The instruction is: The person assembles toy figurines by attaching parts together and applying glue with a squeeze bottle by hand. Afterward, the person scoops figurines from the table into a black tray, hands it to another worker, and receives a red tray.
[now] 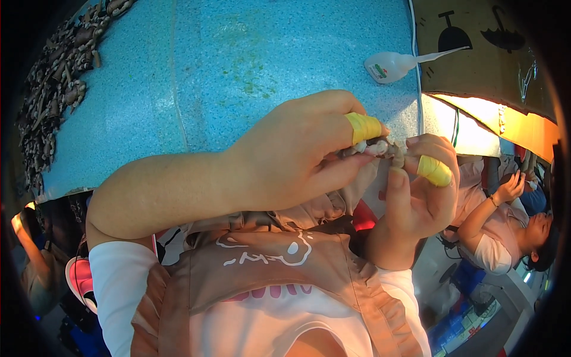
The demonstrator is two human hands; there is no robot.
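Observation:
Both hands meet at the table's near edge, right of the middle. My left hand, yellow tape round one finger, pinches a small figure-like piece in white, pink and dark brown. Fingers cover much of it, so its exact kind is unclear. My right hand, also with yellow tape on a finger, grips a small tan part between thumb and fingertips. That part touches the figure-like piece, or nearly so. Beyond the hands a white squeeze bottle with a long thin nozzle lies on the blue table.
A heap of small brown and whitish pieces covers the table's far left. A cardboard box stands at the back right, beside a white cable. One person works at the right; another person's arm shows at the left.

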